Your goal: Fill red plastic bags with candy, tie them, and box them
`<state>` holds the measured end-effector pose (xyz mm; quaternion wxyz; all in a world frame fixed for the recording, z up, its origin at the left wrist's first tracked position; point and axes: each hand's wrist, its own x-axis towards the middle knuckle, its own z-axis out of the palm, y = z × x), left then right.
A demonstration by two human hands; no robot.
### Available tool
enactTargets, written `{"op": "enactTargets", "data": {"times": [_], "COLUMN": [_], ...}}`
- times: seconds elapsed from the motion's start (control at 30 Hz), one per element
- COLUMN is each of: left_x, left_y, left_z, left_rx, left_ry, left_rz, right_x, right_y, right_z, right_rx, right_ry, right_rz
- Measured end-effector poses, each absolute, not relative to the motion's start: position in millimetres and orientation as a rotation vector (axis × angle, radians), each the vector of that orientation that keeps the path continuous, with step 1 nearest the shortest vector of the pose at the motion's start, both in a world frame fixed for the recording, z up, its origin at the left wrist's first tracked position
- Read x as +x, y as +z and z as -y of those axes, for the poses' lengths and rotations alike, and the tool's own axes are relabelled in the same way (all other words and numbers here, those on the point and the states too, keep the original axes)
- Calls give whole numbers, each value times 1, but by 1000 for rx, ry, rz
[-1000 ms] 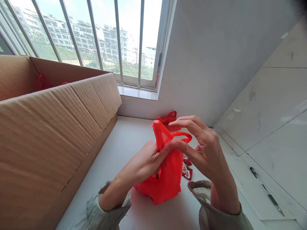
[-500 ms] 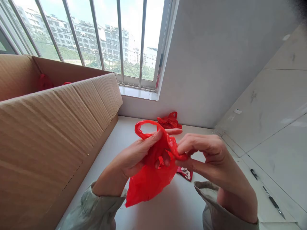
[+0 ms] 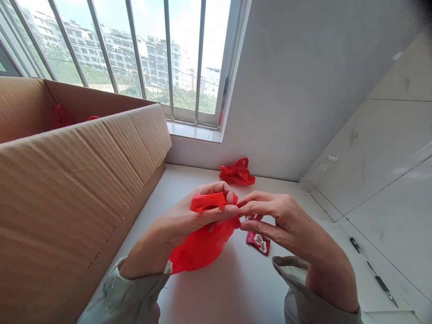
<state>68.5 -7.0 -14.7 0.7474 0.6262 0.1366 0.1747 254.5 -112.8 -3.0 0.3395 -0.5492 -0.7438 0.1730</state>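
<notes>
My left hand [image 3: 189, 218] is closed round the top of a small red plastic bag [image 3: 199, 245], which hangs just above the white tabletop [image 3: 209, 297]. Its handles are bunched between my thumb and fingers. My right hand [image 3: 280, 220] meets the left at the bag's top, its fingertips pinched on the red plastic there. A small red packet with white characters [image 3: 258, 242] lies on the table under my right hand.
A large open cardboard box [image 3: 84, 171] fills the left side, with red items inside at its far end. Another crumpled red bag [image 3: 237, 172] lies by the back wall. A barred window is behind. A thin tool [image 3: 374, 279] lies at the right.
The bag's handle loop, held up and open before, is now folded down and bunched in my left hand. My hands have drawn together and lowered the bag slightly.
</notes>
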Motion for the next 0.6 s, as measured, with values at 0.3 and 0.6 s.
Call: {"op": "enactTargets", "data": {"times": [0.3, 0.6], "left_x": [68, 83], "left_y": [-13, -23], "left_z": [8, 11], "left_rx": [2027, 2493], "left_ry": [416, 1152], "left_rz": [-225, -466], "right_x": [253, 251], "right_y": [-18, -23], "right_z": [80, 76], "right_rx": [-1212, -1194], "right_ry": [946, 1153], "right_rz": [1655, 1446]}}
